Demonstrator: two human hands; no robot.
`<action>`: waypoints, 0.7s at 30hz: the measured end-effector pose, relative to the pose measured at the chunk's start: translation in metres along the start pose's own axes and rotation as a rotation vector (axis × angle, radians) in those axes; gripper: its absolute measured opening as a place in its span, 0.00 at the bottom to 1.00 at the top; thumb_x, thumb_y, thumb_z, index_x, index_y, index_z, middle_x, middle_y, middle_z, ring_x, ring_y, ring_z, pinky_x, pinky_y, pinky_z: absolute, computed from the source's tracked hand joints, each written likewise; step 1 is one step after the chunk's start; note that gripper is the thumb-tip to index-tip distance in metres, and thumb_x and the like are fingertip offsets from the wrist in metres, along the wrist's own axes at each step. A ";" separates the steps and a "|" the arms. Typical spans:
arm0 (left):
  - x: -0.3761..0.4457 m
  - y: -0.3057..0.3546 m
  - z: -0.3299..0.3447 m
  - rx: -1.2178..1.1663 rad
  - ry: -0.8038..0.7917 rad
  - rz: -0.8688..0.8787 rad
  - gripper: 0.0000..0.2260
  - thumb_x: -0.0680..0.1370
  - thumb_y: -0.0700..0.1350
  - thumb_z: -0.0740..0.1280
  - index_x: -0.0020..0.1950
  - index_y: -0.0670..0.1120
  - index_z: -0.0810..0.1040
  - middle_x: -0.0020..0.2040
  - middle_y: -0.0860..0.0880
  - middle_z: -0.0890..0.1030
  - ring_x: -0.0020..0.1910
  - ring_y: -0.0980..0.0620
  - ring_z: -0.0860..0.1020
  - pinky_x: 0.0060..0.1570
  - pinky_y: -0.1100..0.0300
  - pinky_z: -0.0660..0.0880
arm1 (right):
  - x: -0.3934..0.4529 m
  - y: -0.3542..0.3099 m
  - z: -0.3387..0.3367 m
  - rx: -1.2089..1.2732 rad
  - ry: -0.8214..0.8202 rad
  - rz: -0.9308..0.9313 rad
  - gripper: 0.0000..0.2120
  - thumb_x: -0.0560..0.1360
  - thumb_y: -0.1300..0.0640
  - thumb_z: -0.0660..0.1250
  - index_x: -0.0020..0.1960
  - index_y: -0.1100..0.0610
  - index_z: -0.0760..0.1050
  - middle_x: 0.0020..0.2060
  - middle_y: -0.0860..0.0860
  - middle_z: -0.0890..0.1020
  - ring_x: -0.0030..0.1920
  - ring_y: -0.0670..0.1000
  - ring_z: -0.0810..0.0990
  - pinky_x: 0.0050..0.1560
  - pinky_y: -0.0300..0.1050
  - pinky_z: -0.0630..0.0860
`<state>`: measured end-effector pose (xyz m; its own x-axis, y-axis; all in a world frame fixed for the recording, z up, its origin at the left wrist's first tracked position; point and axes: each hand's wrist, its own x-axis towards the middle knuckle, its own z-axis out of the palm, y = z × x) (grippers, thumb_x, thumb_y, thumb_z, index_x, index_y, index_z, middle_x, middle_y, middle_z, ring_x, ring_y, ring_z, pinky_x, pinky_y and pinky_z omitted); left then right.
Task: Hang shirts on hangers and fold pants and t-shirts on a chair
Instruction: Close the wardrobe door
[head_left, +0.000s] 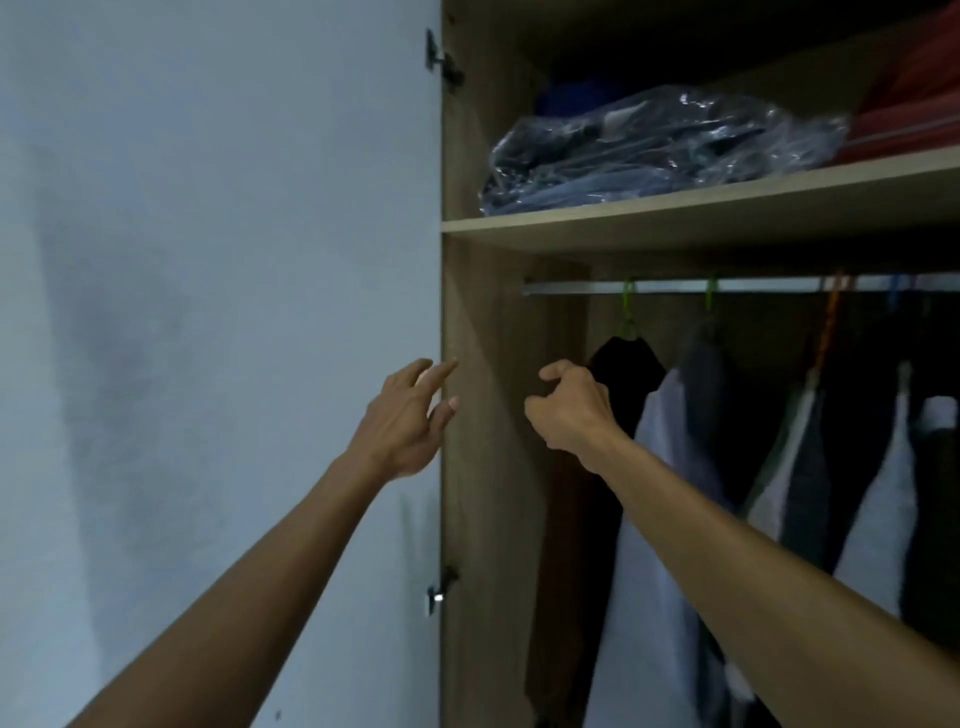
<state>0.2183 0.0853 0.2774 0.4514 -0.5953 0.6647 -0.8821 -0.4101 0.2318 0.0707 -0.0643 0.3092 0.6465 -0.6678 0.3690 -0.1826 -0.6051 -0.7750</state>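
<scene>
Straight ahead stands an open wardrobe (467, 467) of pale wood, seen from the person's own head, with both bare arms stretched toward it. On the left, the left hand (402, 421) has its fingers spread and loose, fingertips at the front edge of the wardrobe's left side panel, next to the blue-grey open door (208, 312); it holds nothing. To its right, the right hand (571, 410) reaches into the hanging space with fingers curled inward, just in front of a black garment (626, 374). Whether those fingers pinch any cloth cannot be told, as the palm side is hidden. The task's clothes are here: a metal rail (571, 287) runs left to right under a shelf (675, 215), and from it hang the black garment on a green hanger (628, 312), then a pale shirt (660, 467), then darker and white pieces farther right. On the shelf above lies folded clothing in a clear plastic bag (649, 150), with something red at the far right. These garments look light, soft and limp, likely to slide off if tugged by the cloth. The firmest hold would probably be the stiff hanger neck just under the rail, lifting the hook up and off.
</scene>
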 end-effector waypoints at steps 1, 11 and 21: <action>-0.016 -0.005 -0.010 0.009 0.007 -0.023 0.24 0.83 0.56 0.56 0.79 0.54 0.60 0.77 0.45 0.63 0.76 0.44 0.60 0.72 0.45 0.63 | -0.007 -0.007 0.009 0.011 -0.008 -0.014 0.25 0.76 0.59 0.68 0.71 0.53 0.69 0.60 0.55 0.77 0.58 0.56 0.79 0.58 0.54 0.81; -0.135 -0.084 -0.111 0.472 0.606 -0.181 0.20 0.74 0.42 0.71 0.65 0.44 0.75 0.65 0.41 0.74 0.64 0.38 0.71 0.61 0.42 0.68 | -0.071 -0.122 0.123 0.014 -0.103 -0.447 0.18 0.78 0.58 0.66 0.68 0.54 0.72 0.54 0.52 0.78 0.49 0.50 0.79 0.48 0.42 0.76; -0.146 -0.157 -0.166 -0.398 0.515 -0.388 0.14 0.83 0.52 0.59 0.58 0.44 0.79 0.50 0.47 0.83 0.48 0.49 0.80 0.49 0.54 0.76 | -0.123 -0.236 0.204 -0.297 -0.076 -0.804 0.31 0.80 0.61 0.61 0.80 0.50 0.56 0.81 0.51 0.52 0.79 0.53 0.51 0.71 0.56 0.68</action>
<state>0.2687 0.3512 0.2621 0.7057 -0.0205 0.7082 -0.6987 -0.1861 0.6908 0.1854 0.2493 0.3425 0.7086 0.0371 0.7047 0.1728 -0.9773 -0.1223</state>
